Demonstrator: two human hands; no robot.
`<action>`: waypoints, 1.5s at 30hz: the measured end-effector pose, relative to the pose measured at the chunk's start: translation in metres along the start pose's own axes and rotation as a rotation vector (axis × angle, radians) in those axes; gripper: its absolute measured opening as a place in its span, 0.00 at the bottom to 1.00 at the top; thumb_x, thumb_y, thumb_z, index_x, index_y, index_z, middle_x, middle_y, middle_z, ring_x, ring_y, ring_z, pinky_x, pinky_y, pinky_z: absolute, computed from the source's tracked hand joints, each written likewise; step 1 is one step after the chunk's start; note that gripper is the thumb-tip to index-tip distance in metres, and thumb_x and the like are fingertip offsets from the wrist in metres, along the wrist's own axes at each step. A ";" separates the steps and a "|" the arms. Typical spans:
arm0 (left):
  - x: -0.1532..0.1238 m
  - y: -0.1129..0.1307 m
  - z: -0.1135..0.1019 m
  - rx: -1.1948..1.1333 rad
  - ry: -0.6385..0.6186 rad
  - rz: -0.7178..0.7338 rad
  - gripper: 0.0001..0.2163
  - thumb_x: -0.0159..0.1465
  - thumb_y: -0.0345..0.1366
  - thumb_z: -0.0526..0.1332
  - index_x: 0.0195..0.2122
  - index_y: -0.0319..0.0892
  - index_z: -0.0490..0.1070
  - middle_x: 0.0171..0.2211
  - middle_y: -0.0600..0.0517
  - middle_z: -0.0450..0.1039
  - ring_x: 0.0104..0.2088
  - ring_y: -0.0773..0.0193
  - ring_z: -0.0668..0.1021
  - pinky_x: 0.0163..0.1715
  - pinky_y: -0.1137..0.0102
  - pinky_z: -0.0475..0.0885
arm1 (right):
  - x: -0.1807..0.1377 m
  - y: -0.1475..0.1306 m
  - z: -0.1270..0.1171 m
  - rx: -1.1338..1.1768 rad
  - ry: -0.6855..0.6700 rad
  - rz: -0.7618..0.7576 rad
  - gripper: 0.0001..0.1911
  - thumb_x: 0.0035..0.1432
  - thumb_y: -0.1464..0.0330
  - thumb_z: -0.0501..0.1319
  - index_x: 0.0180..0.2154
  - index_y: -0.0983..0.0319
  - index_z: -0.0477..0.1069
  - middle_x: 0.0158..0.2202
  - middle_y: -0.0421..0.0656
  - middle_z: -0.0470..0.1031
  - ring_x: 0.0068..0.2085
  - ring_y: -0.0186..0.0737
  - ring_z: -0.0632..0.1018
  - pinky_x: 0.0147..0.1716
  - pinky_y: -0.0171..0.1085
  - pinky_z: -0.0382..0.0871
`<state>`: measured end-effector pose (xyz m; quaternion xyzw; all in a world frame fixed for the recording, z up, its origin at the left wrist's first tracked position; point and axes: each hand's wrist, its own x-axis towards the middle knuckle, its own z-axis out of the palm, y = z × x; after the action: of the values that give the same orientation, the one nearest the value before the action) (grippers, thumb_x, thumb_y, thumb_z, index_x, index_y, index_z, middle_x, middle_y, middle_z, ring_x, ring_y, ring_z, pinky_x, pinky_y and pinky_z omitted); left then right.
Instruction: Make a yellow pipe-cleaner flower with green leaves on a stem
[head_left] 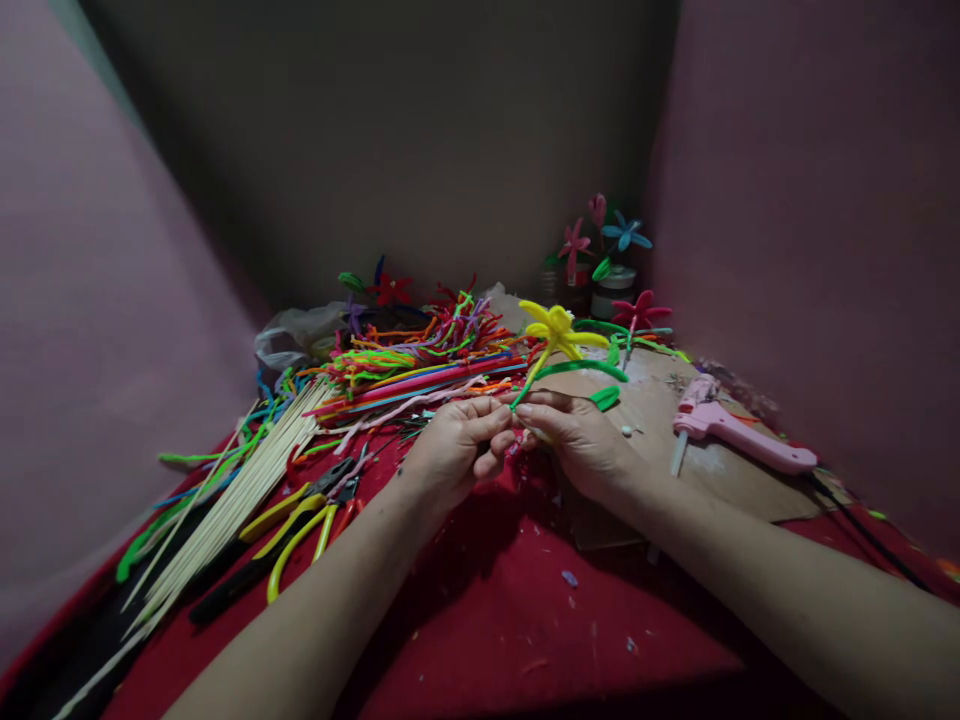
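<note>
A yellow pipe-cleaner flower [556,326] leans up and to the right above my hands, its yellow stem turning green near my fingertips. My left hand [459,440] is closed in a pinch at the stem's lower end. Right beside it, my right hand [576,440] pinches the same green part of the stem, with the fingertips of both hands nearly touching. A green pipe cleaner [583,368] arcs to the right from near the stem. A green leaf shape [604,398] shows just behind my right hand; whether it is joined to the stem I cannot tell.
A pink glue gun [742,436] lies on brown cardboard [720,480] at right. Left are wooden sticks [232,510], pliers [300,510] and loose pipe cleaners [420,350]. Finished flowers [627,232] stand in jars [613,290] behind. Scraps dot the red cloth [540,620].
</note>
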<state>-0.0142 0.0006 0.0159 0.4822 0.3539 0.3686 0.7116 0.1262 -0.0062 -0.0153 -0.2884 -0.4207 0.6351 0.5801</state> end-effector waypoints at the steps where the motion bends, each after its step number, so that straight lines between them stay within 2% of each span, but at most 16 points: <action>1: 0.000 0.000 0.000 -0.002 -0.004 -0.003 0.08 0.57 0.34 0.60 0.24 0.37 0.63 0.14 0.59 0.61 0.09 0.81 0.57 0.10 0.82 0.50 | 0.000 0.000 0.000 -0.002 0.009 0.001 0.06 0.43 0.69 0.66 0.27 0.63 0.76 0.26 0.40 0.75 0.26 0.32 0.72 0.26 0.34 0.64; 4: -0.001 0.000 0.000 0.003 -0.033 -0.015 0.09 0.58 0.35 0.60 0.25 0.37 0.63 0.14 0.60 0.61 0.09 0.81 0.57 0.10 0.82 0.49 | -0.002 -0.001 0.001 -0.003 0.032 -0.043 0.04 0.43 0.69 0.66 0.26 0.63 0.75 0.26 0.40 0.74 0.27 0.32 0.71 0.26 0.33 0.64; 7: -0.002 0.001 0.001 0.152 -0.027 0.063 0.10 0.59 0.38 0.58 0.26 0.37 0.65 0.15 0.59 0.62 0.10 0.79 0.59 0.11 0.80 0.51 | -0.002 -0.003 0.002 -0.009 0.030 -0.047 0.04 0.45 0.69 0.65 0.27 0.63 0.74 0.25 0.40 0.74 0.27 0.33 0.71 0.26 0.34 0.63; 10: -0.002 0.002 0.003 0.419 0.047 0.207 0.12 0.61 0.41 0.57 0.27 0.37 0.66 0.18 0.57 0.65 0.13 0.76 0.65 0.14 0.78 0.57 | -0.002 -0.003 0.001 -0.009 0.054 -0.031 0.05 0.46 0.67 0.65 0.26 0.63 0.73 0.24 0.39 0.72 0.25 0.32 0.70 0.24 0.34 0.62; 14: -0.001 -0.006 0.003 0.815 0.231 0.410 0.08 0.57 0.38 0.61 0.32 0.39 0.66 0.21 0.57 0.67 0.18 0.72 0.68 0.20 0.76 0.62 | -0.001 -0.001 -0.001 0.028 0.094 -0.011 0.07 0.44 0.66 0.66 0.26 0.63 0.72 0.23 0.38 0.70 0.25 0.32 0.69 0.24 0.33 0.61; 18: -0.002 -0.018 -0.001 1.341 0.375 0.645 0.05 0.60 0.36 0.58 0.34 0.40 0.67 0.24 0.53 0.71 0.24 0.67 0.72 0.25 0.73 0.62 | -0.001 0.001 -0.001 0.047 0.085 0.014 0.09 0.42 0.66 0.67 0.27 0.63 0.73 0.24 0.39 0.71 0.25 0.32 0.70 0.23 0.33 0.60; 21: -0.003 -0.023 -0.002 1.511 0.394 0.699 0.06 0.63 0.35 0.54 0.33 0.40 0.67 0.24 0.52 0.71 0.23 0.67 0.72 0.24 0.73 0.59 | -0.002 0.000 0.001 0.011 0.103 0.017 0.09 0.42 0.65 0.67 0.26 0.62 0.72 0.25 0.39 0.71 0.27 0.33 0.70 0.24 0.33 0.61; 25: -0.005 -0.019 0.002 1.366 0.395 0.637 0.06 0.63 0.34 0.53 0.32 0.41 0.68 0.21 0.54 0.68 0.21 0.69 0.68 0.24 0.74 0.58 | -0.003 -0.002 0.001 -0.053 0.127 0.033 0.09 0.43 0.64 0.67 0.26 0.62 0.73 0.28 0.40 0.72 0.30 0.35 0.71 0.27 0.34 0.63; 28: -0.006 -0.012 0.006 1.059 0.333 0.532 0.07 0.62 0.35 0.54 0.28 0.41 0.67 0.19 0.56 0.64 0.19 0.71 0.65 0.23 0.75 0.59 | -0.003 -0.002 -0.001 -0.098 0.086 0.033 0.10 0.45 0.62 0.66 0.28 0.62 0.75 0.30 0.41 0.73 0.30 0.35 0.71 0.28 0.35 0.63; 32: -0.008 -0.004 0.013 0.593 0.241 0.346 0.08 0.60 0.36 0.56 0.24 0.41 0.64 0.14 0.59 0.59 0.14 0.74 0.60 0.16 0.77 0.55 | -0.002 -0.002 -0.004 -0.182 0.004 -0.046 0.12 0.51 0.59 0.62 0.33 0.59 0.76 0.31 0.42 0.74 0.32 0.37 0.70 0.28 0.35 0.63; 35: -0.009 0.000 0.015 0.437 0.207 0.256 0.08 0.58 0.36 0.58 0.24 0.40 0.63 0.13 0.59 0.59 0.12 0.75 0.58 0.13 0.78 0.52 | -0.003 -0.005 -0.003 -0.226 -0.020 -0.068 0.11 0.54 0.60 0.60 0.34 0.58 0.76 0.30 0.41 0.74 0.30 0.36 0.69 0.27 0.34 0.61; 40: -0.008 0.000 0.012 0.283 0.130 0.207 0.08 0.59 0.36 0.59 0.26 0.38 0.65 0.14 0.59 0.61 0.12 0.78 0.59 0.12 0.80 0.50 | -0.002 -0.004 -0.002 -0.111 -0.062 -0.032 0.10 0.52 0.61 0.62 0.31 0.60 0.76 0.25 0.39 0.72 0.26 0.32 0.68 0.24 0.33 0.58; 42: -0.007 -0.001 0.010 0.185 0.096 0.175 0.07 0.58 0.35 0.60 0.27 0.38 0.65 0.15 0.59 0.62 0.13 0.78 0.60 0.12 0.82 0.51 | -0.001 -0.002 -0.002 -0.028 -0.063 -0.003 0.09 0.49 0.62 0.65 0.29 0.61 0.76 0.25 0.39 0.73 0.26 0.33 0.69 0.26 0.33 0.59; 45: -0.005 -0.001 0.007 0.024 0.029 0.107 0.08 0.56 0.35 0.62 0.26 0.37 0.65 0.15 0.59 0.61 0.11 0.80 0.59 0.11 0.83 0.49 | 0.000 0.000 -0.002 0.025 -0.085 0.001 0.10 0.48 0.62 0.66 0.31 0.61 0.77 0.28 0.40 0.75 0.29 0.34 0.72 0.31 0.36 0.63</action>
<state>-0.0105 -0.0067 0.0172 0.5038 0.3422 0.4087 0.6798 0.1276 -0.0061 -0.0165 -0.2540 -0.4367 0.6525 0.5649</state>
